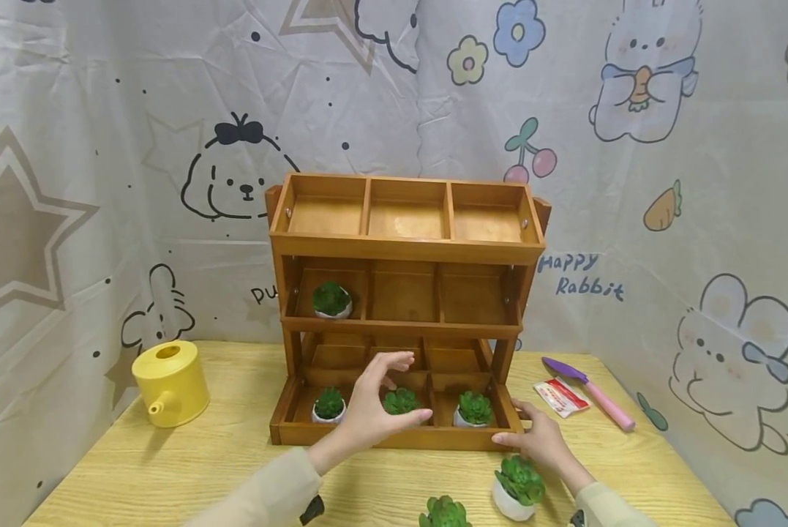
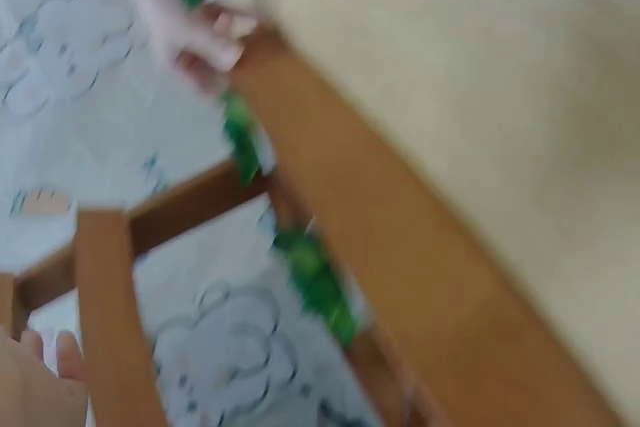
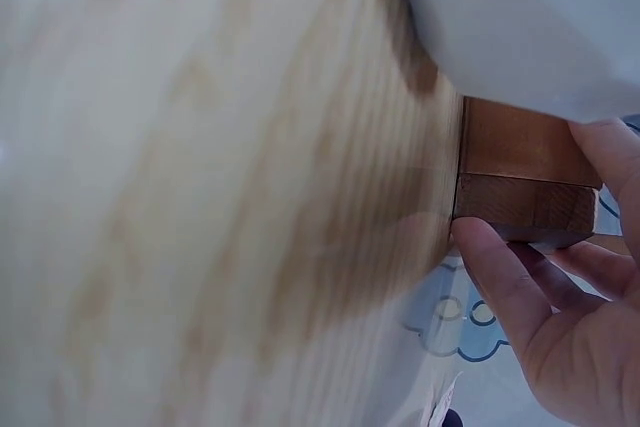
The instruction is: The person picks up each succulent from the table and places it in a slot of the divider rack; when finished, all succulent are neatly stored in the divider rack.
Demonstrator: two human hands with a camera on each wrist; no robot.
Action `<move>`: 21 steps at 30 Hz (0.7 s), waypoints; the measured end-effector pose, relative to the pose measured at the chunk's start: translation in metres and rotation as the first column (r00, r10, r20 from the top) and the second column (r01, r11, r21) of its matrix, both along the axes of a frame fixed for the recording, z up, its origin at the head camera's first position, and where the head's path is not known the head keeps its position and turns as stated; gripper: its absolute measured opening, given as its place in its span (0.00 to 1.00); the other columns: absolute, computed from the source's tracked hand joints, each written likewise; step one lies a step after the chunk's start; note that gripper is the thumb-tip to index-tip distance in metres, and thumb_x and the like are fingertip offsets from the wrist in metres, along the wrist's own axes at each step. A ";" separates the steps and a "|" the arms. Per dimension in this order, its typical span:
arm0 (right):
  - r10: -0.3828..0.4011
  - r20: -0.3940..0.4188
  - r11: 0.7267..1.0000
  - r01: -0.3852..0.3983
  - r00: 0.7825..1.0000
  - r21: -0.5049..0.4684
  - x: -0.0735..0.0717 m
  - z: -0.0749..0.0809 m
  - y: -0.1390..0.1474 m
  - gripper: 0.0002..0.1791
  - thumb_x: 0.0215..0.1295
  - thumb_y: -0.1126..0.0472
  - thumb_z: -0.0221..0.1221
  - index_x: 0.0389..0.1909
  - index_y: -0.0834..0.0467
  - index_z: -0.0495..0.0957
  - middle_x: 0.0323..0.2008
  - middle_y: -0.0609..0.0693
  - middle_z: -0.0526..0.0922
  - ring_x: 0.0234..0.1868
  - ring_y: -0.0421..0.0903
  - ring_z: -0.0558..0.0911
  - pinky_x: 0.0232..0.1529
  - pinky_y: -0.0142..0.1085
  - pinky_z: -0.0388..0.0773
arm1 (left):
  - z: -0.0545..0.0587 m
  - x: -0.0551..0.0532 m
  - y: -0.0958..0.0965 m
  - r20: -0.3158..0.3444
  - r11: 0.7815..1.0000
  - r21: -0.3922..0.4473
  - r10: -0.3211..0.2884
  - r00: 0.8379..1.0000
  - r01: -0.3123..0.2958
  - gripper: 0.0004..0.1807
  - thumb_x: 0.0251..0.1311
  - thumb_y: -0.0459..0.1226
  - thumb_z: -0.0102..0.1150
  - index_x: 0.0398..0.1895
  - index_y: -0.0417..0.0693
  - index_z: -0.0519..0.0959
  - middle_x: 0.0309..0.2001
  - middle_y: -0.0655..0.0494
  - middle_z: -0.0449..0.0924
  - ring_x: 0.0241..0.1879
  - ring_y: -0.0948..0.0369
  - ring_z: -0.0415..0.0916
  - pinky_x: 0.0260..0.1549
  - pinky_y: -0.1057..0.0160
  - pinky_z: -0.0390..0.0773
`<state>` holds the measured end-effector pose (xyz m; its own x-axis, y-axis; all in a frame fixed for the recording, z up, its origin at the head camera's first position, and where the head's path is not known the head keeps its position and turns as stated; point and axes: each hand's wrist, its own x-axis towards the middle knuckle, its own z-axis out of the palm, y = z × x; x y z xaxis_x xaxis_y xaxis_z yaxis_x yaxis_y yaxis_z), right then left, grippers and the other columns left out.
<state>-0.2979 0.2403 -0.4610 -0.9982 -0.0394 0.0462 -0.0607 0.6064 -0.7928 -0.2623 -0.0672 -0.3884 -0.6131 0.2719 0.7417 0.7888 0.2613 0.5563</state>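
Observation:
A tiered brown wooden shelf (image 1: 407, 251) with divided compartments stands on the table. Along its bottom tier sit three potted succulents: left (image 1: 330, 404), middle (image 1: 402, 400) and right (image 1: 475, 408). Another potted succulent (image 1: 331, 298) is in the left compartment of a higher tier. My left hand (image 1: 372, 410) hovers before the middle succulent, thumb and fingers spread apart with nothing between them, hiding that pot. At the bottom tier's right front corner, my right hand (image 1: 543, 439) grips the wood, thumb at the front and fingers along the side.
Two more succulents, one in a white pot (image 1: 513, 503) and one cut off below (image 1: 445, 512), are in front of the shelf. A yellow watering can (image 1: 171, 384) stands left. Right lie a purple-and-pink trowel (image 1: 591, 391) and a red-white packet (image 1: 561, 397). Patterned cloth (image 1: 420, 95) hangs behind.

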 end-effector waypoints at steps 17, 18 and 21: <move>-0.003 0.007 1.000 0.003 1.000 -0.009 0.000 0.002 -0.001 0.53 0.44 0.55 0.75 0.68 0.68 0.59 0.58 0.73 0.71 0.23 0.44 0.79 0.21 0.37 0.77 | -0.034 0.011 0.013 0.521 0.661 -0.476 -0.320 0.791 0.581 0.36 0.52 0.39 0.70 0.63 0.49 0.64 0.55 0.55 0.75 0.54 0.70 0.70 0.44 0.70 0.74; -0.004 0.009 1.000 0.004 1.000 -0.013 0.000 0.001 -0.001 0.53 0.44 0.54 0.75 0.68 0.68 0.59 0.58 0.73 0.71 0.24 0.44 0.79 0.21 0.37 0.77 | -0.035 0.012 0.013 0.530 0.639 -0.495 -0.315 0.787 0.589 0.36 0.52 0.39 0.70 0.64 0.49 0.64 0.56 0.57 0.75 0.54 0.70 0.70 0.44 0.71 0.74; 0.003 0.006 1.000 -0.003 1.000 -0.010 0.000 0.002 -0.001 0.53 0.44 0.54 0.75 0.68 0.68 0.59 0.57 0.73 0.71 0.26 0.45 0.80 0.22 0.37 0.78 | -0.039 0.012 0.012 0.562 0.594 -0.509 -0.318 0.764 0.622 0.35 0.53 0.38 0.69 0.64 0.47 0.65 0.57 0.58 0.73 0.54 0.72 0.69 0.42 0.73 0.75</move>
<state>-0.2979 0.2392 -0.4593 -0.9983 -0.0417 0.0406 -0.0575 0.5982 -0.7993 -0.2503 -0.0549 -0.4278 -0.4264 0.9045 0.0007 0.6695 0.3151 0.6726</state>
